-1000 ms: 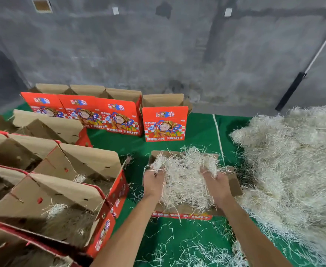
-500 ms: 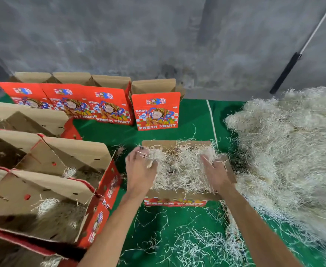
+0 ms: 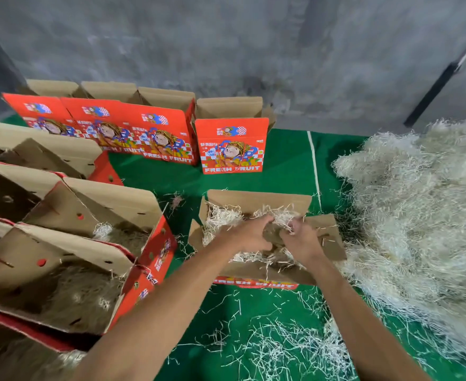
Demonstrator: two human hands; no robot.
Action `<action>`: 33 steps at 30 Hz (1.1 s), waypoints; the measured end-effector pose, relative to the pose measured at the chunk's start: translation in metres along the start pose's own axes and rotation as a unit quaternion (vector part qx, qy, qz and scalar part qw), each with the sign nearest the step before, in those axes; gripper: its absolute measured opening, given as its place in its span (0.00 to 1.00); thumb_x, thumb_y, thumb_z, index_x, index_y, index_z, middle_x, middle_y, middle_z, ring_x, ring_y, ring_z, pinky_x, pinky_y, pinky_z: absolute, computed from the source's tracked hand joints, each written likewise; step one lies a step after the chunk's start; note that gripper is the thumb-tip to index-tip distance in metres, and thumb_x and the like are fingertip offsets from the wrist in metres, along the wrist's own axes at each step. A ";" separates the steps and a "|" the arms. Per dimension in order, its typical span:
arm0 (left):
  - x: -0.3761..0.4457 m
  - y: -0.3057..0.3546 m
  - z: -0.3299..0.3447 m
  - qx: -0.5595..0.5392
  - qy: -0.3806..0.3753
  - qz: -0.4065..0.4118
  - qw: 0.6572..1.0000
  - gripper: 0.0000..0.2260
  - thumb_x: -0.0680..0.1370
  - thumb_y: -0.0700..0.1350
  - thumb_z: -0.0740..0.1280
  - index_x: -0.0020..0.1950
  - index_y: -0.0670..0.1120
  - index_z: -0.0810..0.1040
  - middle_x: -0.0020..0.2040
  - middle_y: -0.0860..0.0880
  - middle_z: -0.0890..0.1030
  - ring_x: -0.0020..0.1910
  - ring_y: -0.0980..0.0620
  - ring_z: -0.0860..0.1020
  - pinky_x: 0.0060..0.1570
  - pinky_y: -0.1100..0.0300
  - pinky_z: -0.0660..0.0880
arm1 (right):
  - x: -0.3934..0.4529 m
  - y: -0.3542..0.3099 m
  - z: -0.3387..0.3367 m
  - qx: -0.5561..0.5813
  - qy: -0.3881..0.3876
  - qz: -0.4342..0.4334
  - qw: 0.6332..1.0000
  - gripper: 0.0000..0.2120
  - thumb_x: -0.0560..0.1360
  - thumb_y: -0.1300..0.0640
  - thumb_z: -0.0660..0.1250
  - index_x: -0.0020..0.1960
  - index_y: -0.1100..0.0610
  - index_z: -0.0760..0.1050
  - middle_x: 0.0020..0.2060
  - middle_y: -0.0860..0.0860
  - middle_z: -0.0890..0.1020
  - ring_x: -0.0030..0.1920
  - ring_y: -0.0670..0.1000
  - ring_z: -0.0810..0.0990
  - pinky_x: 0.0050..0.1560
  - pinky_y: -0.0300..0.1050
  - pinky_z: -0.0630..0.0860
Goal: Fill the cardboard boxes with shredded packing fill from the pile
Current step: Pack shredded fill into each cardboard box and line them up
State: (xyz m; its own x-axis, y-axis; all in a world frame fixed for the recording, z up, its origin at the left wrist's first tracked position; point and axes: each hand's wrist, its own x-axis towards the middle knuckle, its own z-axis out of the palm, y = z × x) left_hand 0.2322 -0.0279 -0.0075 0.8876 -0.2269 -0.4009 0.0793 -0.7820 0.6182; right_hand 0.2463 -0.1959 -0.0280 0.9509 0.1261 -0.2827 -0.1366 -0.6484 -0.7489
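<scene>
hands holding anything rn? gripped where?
Both hands, left hand and right hand, press into pale shredded paper fill inside the open cardboard box; grip unclear.

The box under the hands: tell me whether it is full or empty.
Partly filled. Pale shreds lie inside the box, below its rim; both hands press into them.

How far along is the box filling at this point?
Done: two open boxes at left already hold fill. In hand: both hands, left and right, work fill into the centre box. Left: the upright boxes behind, contents unseen; the pile remains large.
</scene>
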 end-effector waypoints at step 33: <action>0.022 -0.103 0.043 0.335 -0.164 -0.145 0.917 0.37 0.76 0.29 0.61 0.82 0.46 0.51 0.78 0.39 0.57 0.77 0.38 0.57 0.73 0.40 0.63 | 0.051 0.068 0.070 -0.571 -0.311 -0.068 0.757 0.37 0.76 0.47 0.68 0.79 0.52 0.54 0.77 0.57 0.62 0.71 0.63 0.70 0.66 0.63 0.72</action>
State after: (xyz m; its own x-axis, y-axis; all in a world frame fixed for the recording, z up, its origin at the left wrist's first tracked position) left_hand 0.2241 0.0227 -0.1094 0.6804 -0.0295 -0.7323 -0.1033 -0.9931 -0.0560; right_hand 0.2659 -0.1815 -0.1353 0.5720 0.3489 -0.7424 0.6172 -0.7792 0.1093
